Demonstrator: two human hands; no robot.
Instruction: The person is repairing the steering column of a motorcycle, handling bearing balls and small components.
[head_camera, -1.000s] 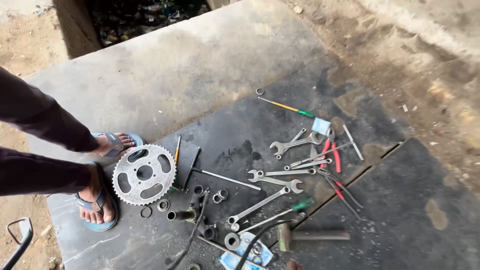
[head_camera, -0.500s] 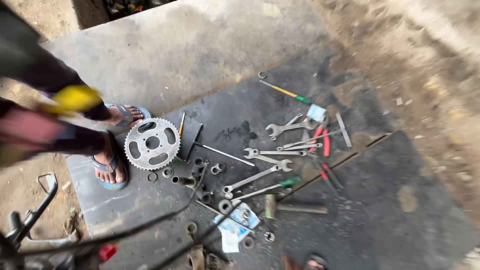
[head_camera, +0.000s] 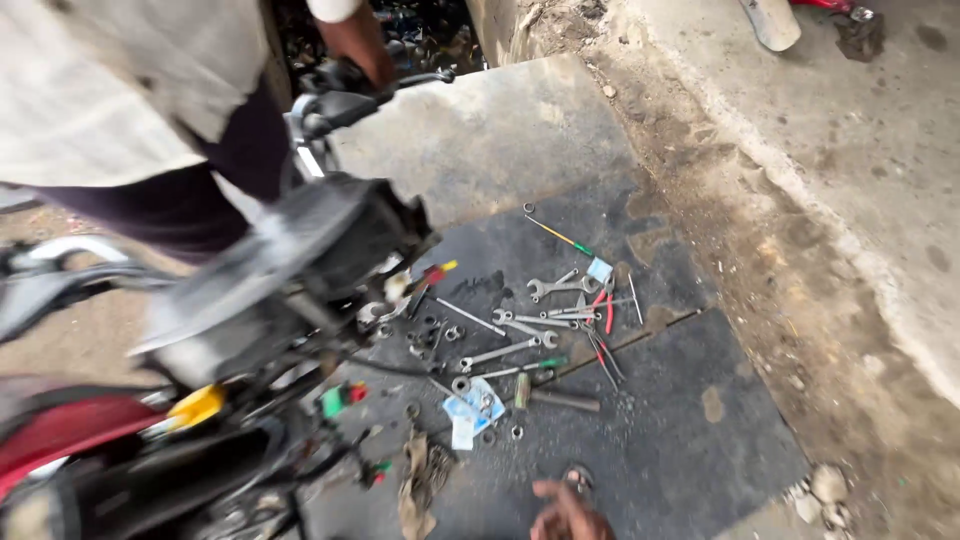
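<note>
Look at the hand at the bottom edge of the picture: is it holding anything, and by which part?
Nothing is held. The hand hangs with fingers spread over the dark mat, apart from the wrenches and the rag.

One hand (head_camera: 566, 510) low, fingers loosely spread.

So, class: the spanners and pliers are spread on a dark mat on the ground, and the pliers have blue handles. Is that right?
Not quite. The head view shows the pliers with red handles, not blue. The rest holds: the spanners and pliers are spread on a dark mat on the ground.
</note>
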